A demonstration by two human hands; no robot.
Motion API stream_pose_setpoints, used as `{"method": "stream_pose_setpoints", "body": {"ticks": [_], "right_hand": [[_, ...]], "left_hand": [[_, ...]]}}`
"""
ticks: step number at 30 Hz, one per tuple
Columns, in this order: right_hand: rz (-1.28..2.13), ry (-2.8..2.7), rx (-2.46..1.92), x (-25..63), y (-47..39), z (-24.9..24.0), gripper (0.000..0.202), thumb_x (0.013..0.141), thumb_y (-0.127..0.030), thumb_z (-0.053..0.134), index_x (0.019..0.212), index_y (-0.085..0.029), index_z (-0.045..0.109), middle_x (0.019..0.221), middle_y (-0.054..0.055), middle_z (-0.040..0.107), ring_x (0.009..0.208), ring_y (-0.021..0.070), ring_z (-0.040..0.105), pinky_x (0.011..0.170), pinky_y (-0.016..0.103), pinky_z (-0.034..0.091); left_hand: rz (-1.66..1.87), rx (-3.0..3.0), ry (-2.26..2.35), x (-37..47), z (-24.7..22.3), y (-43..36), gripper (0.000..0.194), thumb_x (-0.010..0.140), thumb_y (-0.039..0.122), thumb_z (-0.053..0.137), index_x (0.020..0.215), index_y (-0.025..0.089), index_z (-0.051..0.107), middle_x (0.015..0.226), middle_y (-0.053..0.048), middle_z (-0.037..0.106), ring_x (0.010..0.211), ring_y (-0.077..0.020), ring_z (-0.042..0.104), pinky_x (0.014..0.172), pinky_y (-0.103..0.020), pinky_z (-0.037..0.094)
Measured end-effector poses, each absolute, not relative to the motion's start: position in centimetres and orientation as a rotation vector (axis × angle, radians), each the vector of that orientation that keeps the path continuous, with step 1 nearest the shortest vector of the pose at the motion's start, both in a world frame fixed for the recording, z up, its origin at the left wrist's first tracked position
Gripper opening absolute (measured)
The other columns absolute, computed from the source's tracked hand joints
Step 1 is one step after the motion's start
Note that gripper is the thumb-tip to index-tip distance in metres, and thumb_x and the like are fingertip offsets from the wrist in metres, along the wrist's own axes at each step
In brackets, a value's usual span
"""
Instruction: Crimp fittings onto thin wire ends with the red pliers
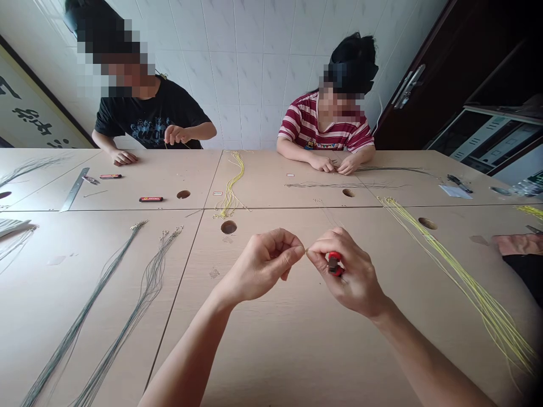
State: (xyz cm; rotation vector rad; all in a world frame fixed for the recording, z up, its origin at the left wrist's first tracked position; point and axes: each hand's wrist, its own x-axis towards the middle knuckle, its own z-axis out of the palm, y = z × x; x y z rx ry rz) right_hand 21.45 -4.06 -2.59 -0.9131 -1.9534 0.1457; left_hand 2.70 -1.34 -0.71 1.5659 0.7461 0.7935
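Observation:
My left hand (271, 260) is closed in a pinch at the middle of the view, its fingertips on a tiny end of thin cord. Fingertip to fingertip with it, my right hand (345, 271) pinches the same small piece and also holds a red-and-dark tool (335, 264) in its curled fingers. Most of the tool is hidden by the palm. A faint thin strand (328, 213) shows on the table just beyond my right hand. Both hands are above the light wooden table (254, 350).
Grey-green cord bundles (95, 302) (142, 294) lie at left, yellow cords (462, 271) at right, and a yellow bundle (232, 183) ahead. Two people sit opposite. A ruler (75, 189), red-and-black tools (151, 199) and round table holes (228, 227) are around. Someone's arm (520, 245) shows at right.

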Motion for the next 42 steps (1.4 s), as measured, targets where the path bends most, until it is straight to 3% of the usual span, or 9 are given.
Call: {"method": "stream_pose_setpoints", "body": {"ticks": [5,9,15,33,42], "right_hand": [[0.214,-1.868,-0.939,21.48,-4.19,-2.86,0.026,0.082,0.002,0.051,0.083,-0.024,0.047,0.068,-0.004,0.052,0.064,0.0140,0.043,0.064,0.030,0.037],[0.225,-1.853,-0.928,21.42,-4.21,-2.87,0.026,0.083,0.002,0.051,0.083,-0.024,0.047,0.068,-0.004,0.052,0.065,0.0135,0.044,0.064,0.029,0.038],[0.271,-1.829,-0.937,21.26,-4.23,-3.01,0.023,0.085,-0.002,0.053,0.085,-0.024,0.049,0.070,-0.004,0.052,0.068,0.0133,0.044,0.063,0.028,0.037],[0.340,-1.802,-0.959,21.22,-4.53,-3.00,0.017,0.090,-0.008,0.054,0.084,-0.024,0.049,0.069,-0.003,0.049,0.069,0.0135,0.044,0.063,0.029,0.037],[0.351,-1.804,-0.946,21.08,-4.44,-3.06,0.016,0.090,-0.009,0.055,0.084,-0.023,0.050,0.068,-0.004,0.048,0.067,0.0127,0.043,0.062,0.028,0.036]], "left_hand": [[0.858,1.533,0.705,2.54,-0.90,-1.13,0.026,0.094,0.037,0.055,0.096,0.013,0.064,0.063,0.003,0.053,0.058,-0.0078,0.049,0.058,-0.023,0.043],[0.868,1.509,0.694,2.49,-0.78,-1.16,0.021,0.094,0.031,0.054,0.096,0.012,0.065,0.069,0.002,0.055,0.058,-0.0069,0.051,0.058,-0.022,0.047],[0.859,1.523,0.675,2.56,-0.66,-1.25,0.011,0.091,0.020,0.056,0.087,0.013,0.063,0.064,0.005,0.053,0.056,-0.0049,0.049,0.055,-0.018,0.045],[0.870,1.536,0.748,2.52,-0.25,-1.42,0.011,0.089,0.018,0.055,0.081,0.014,0.062,0.063,0.005,0.052,0.054,-0.0043,0.049,0.054,-0.018,0.043],[0.882,1.529,0.721,2.82,-0.48,-1.41,0.015,0.088,0.027,0.062,0.081,0.013,0.063,0.066,0.004,0.053,0.053,-0.0043,0.045,0.049,-0.018,0.039]]}}
